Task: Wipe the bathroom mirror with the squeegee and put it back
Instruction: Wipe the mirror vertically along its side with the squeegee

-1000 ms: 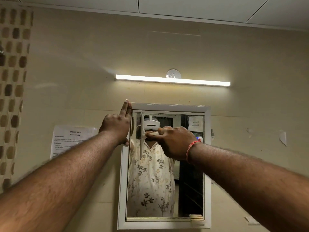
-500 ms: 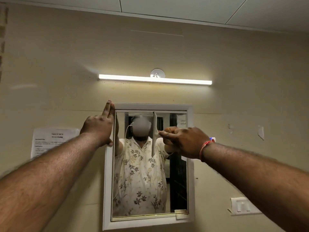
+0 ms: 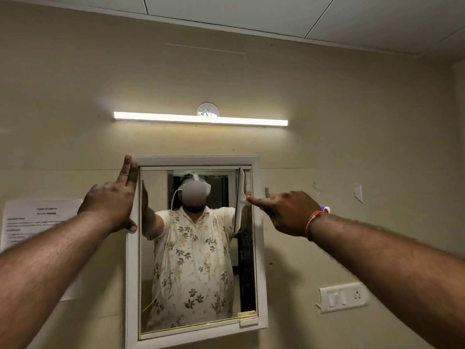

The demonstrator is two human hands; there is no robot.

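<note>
Scene: a person stands at a white-framed bathroom mirror (image 3: 191, 248) set in a beige wall, both bare arms raised to it.
Squeegee: the white squeegee (image 3: 240, 197) stands upright, blade vertical, at the upper right corner of the mirror glass, just inside the right side of the frame and apparently against the glass.
Right hand: the right hand (image 3: 286, 212), a red thread bracelet (image 3: 313, 222) at its wrist, is closed around the squeegee's handle, with the forefinger stretched along it toward the blade.
Left hand: the left hand (image 3: 113, 200) is open and holds nothing, two fingers extended upward along the upper left of the mirror's frame, seemingly bracing it.
Progress: the wipe looks to be under way, with the blade at the right edge of the upper band of glass; whether that band is now clean cannot be told, since no streaks or water show.
Left to do: judging by the blade's height, the middle and lower glass probably await their passes; the squeegee has not yet been put back, and its resting place is not in view.
Surroundings: a lit tube light (image 3: 200, 119) hangs above the mirror, a printed notice (image 3: 35, 217) is taped to the mirror's left, and a switch plate (image 3: 343, 297) sits to its lower right.
</note>
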